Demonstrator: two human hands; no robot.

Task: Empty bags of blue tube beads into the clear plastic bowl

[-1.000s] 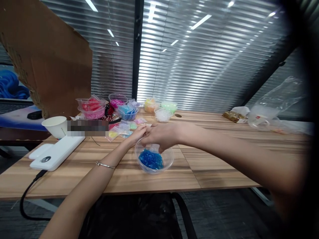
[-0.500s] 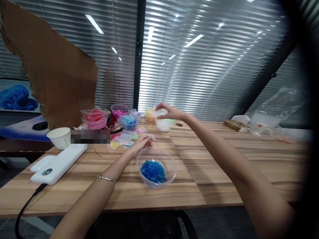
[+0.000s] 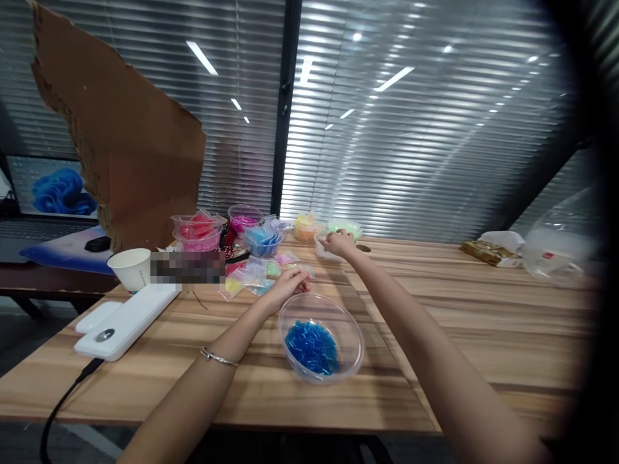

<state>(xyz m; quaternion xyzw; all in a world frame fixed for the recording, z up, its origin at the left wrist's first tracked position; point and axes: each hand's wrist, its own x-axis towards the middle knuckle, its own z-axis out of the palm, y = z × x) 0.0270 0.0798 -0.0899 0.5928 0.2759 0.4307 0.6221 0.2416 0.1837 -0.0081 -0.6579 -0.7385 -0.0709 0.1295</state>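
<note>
My left hand lies on the table just behind a clear plastic bowl, its fingers curled in. Whatever they may hold is hidden. Short, shiny blue tube-like pieces cover the bottom of that bowl. Farther back, my right hand is at a small clear bowl with whitish contents, its fingers bent down over the rim. The hand covers part of this bowl. Small plastic packets in several colours lie beyond my left hand.
Bowls of red and pink pieces, blue packets, orange pieces and green pieces stand at the back. A paper cup and white power bank are left. Tissues and a plastic bag are right.
My right hand has come down from above the small whitish bowl onto it, and its spread fingers have closed in. My left hand stays behind the blue bowl. The whole view has shifted slightly.
</note>
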